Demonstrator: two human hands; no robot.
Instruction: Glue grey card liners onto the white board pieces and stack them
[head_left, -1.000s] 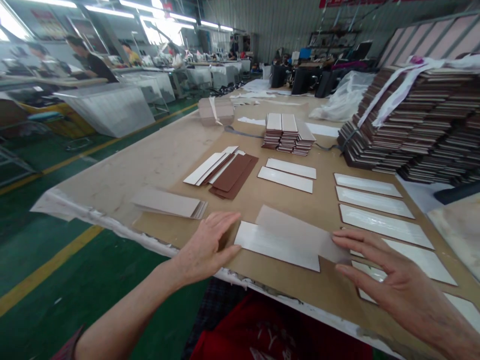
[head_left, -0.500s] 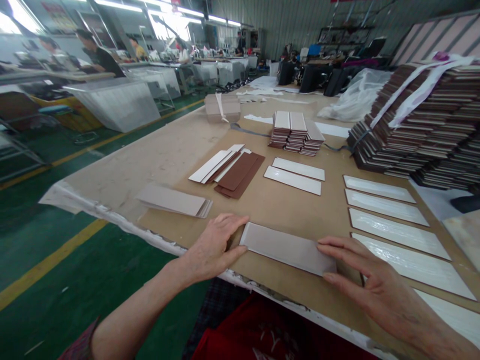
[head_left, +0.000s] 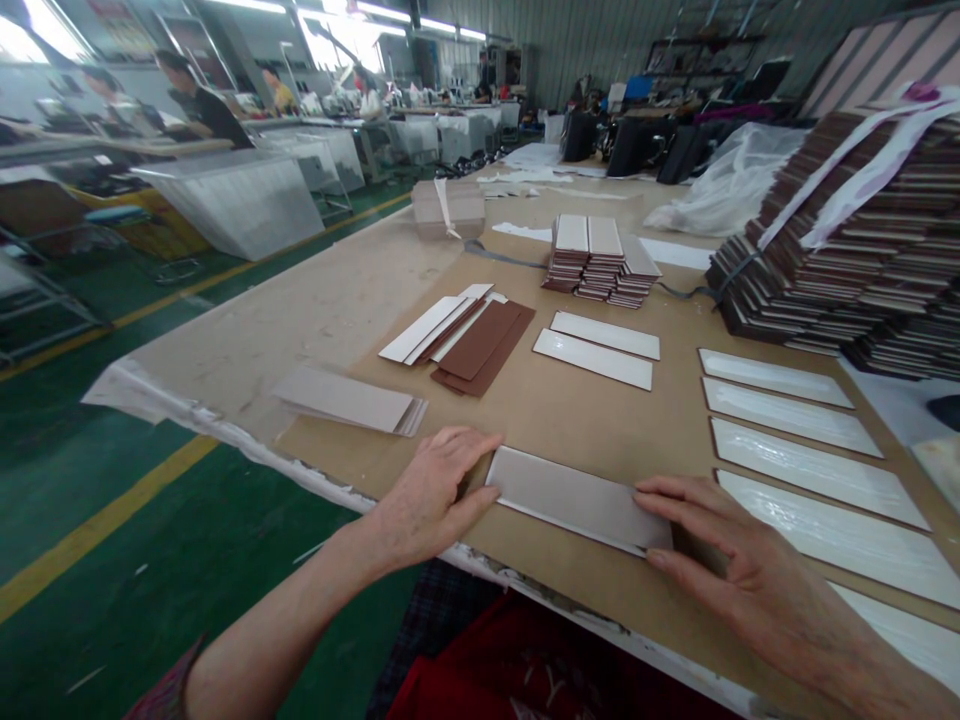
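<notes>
Busy workshop, green floor [head_left: 277,530]. Big worktable [head_left: 330,310]. Pale bin [head_left: 240,210] beyond, can't tell contents. Tied board stack [head_left: 847,240] blocks table's far right. Grey strip [head_left: 570,490] at near edge, between left hand [head_left: 427,490] and right hand [head_left: 757,565]; fingers part spread, touching ends, neither clamped.

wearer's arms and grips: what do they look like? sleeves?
Left grip and right grip are both ungloved. Left forearm is bare below a dark reddish, seemingly patterned sleeve; right forearm is bare to the frame edge.
</notes>
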